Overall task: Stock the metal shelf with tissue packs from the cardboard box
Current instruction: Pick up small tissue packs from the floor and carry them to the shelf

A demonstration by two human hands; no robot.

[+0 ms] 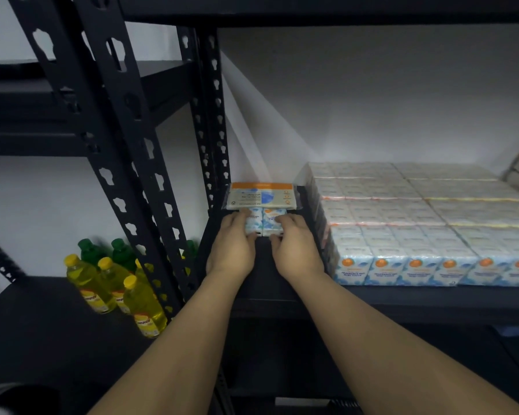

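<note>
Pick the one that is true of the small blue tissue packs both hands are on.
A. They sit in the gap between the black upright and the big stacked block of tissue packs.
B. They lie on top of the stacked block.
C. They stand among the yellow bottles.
A: the left hand and right hand hold the small blue tissue packs on the shelf, left of the stacked block and right of the black upright.

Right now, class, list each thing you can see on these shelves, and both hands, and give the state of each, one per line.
Left hand: closed on the small tissue pack.
Right hand: closed on the same pack.
Small tissue pack: held at the shelf's left end.
Orange-topped pack: lying flat behind it.
Tissue block: stacked in neat rows.
Bottles: upright, capped.
Shelf: partly stocked.
</note>
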